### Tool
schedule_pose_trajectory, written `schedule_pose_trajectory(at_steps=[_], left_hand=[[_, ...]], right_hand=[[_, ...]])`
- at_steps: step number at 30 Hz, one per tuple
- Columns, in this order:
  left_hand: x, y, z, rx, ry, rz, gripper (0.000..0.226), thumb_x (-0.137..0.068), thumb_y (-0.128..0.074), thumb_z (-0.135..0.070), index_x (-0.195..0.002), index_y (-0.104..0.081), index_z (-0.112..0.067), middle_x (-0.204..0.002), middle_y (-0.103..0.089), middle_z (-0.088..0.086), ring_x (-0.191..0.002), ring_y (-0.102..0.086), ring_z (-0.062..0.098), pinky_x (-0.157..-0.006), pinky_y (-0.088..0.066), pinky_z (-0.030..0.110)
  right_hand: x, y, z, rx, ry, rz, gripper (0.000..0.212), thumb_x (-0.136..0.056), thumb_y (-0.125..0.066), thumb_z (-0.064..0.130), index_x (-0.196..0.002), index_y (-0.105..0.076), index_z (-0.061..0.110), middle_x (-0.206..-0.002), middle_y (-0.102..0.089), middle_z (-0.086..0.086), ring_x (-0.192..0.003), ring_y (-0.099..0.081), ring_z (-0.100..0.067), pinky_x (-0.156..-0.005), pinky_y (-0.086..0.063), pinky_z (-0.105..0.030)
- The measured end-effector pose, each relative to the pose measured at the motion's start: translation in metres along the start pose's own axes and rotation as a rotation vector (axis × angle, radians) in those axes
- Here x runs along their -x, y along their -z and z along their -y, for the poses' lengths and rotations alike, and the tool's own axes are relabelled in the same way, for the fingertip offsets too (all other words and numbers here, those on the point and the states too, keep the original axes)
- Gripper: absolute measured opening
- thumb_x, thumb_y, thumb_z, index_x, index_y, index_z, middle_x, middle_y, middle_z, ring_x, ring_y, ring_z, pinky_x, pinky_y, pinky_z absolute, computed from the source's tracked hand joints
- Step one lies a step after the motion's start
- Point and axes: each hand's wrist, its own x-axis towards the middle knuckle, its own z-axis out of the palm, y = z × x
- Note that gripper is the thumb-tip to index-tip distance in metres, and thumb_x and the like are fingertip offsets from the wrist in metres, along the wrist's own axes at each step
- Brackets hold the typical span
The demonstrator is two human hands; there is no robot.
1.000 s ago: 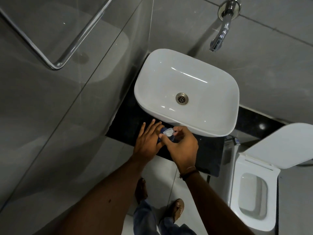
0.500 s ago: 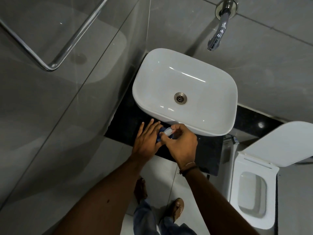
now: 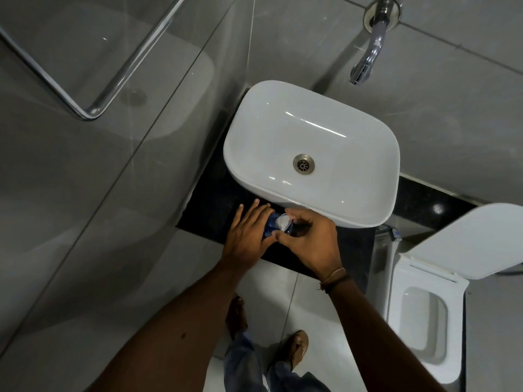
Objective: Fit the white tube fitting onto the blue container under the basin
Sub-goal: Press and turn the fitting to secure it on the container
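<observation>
A white basin (image 3: 311,154) is sitting on a dark counter (image 3: 215,205), with a chrome tap (image 3: 368,58) jutting from the far wall and an open toilet (image 3: 427,315) standing to the right. At the basin's near edge, the left hand (image 3: 246,239) is cupping the blue container (image 3: 270,224), fingers spread along its left side. The right hand (image 3: 310,241) is pinching the white fitting (image 3: 282,222) between thumb and fingers, touching the container's top
</observation>
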Motion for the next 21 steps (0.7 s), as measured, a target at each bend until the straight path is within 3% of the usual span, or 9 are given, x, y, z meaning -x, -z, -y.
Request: schedule_pose_trajectory(at_steps=[3, 6, 10, 17, 21], left_hand=[[0.0, 0.002, -0.002, 0.049, 0.015, 0.006, 0.077, -0.094, -0.037, -0.065, -0.144, -0.051, -0.008, -0.149, -0.056, 0.011, -0.149, -0.039, 0.028, -0.126, -0.022, 0.049], [0.002, 0.002, -0.003, 0.163, 0.082, -0.004, 0.07, -0.089, -0.061, -0.059, -0.143, -0.051, -0.016, -0.144, -0.057, 0.004, -0.132, -0.053, 0.024, -0.112, -0.039, 0.036], [0.004, 0.003, -0.006, 0.302, 0.131, 0.024, 0.069, -0.091, -0.07, -0.047, -0.147, -0.046, -0.017, -0.146, -0.052, 0.001, -0.128, -0.057, 0.02, -0.102, -0.048, 0.033], [0.004, 0.014, -0.002, 0.374, 0.134, -0.016, 0.067, -0.092, -0.071, -0.039, -0.149, -0.046, -0.012, -0.144, -0.055, 0.005, -0.129, -0.057, 0.021, -0.105, -0.047, 0.03], [0.004, 0.034, 0.016, 0.373, 0.191, -0.081, 0.069, -0.09, -0.073, -0.04, -0.148, -0.046, -0.016, -0.143, -0.057, 0.004, -0.127, -0.058, 0.021, -0.101, -0.045, 0.028]], right_hand=[[0.004, 0.0, -0.016, -0.043, -0.042, 0.015, 0.071, -0.062, -0.099, 0.024, -0.128, -0.073, 0.027, -0.115, -0.075, 0.013, -0.106, -0.071, -0.001, -0.091, -0.06, -0.014], [0.011, -0.006, -0.039, -0.042, -0.157, 0.034, 0.082, -0.068, -0.095, 0.004, -0.143, -0.062, 0.016, -0.13, -0.069, 0.002, -0.118, -0.069, -0.014, -0.106, -0.059, -0.033], [0.015, -0.025, -0.055, -0.152, -0.263, 0.073, 0.073, -0.084, -0.077, -0.013, -0.149, -0.054, 0.007, -0.139, -0.066, -0.007, -0.132, -0.065, -0.027, -0.113, -0.055, -0.046], [0.006, -0.042, -0.058, -0.215, -0.237, 0.003, 0.058, -0.09, -0.068, -0.016, -0.146, -0.057, -0.002, -0.14, -0.068, -0.018, -0.133, -0.065, -0.033, -0.116, -0.051, -0.052], [-0.011, -0.058, -0.038, -0.207, -0.157, 0.026, 0.054, -0.091, -0.068, -0.012, -0.143, -0.061, 0.002, -0.134, -0.073, -0.01, -0.127, -0.069, -0.024, -0.113, -0.054, -0.045]])
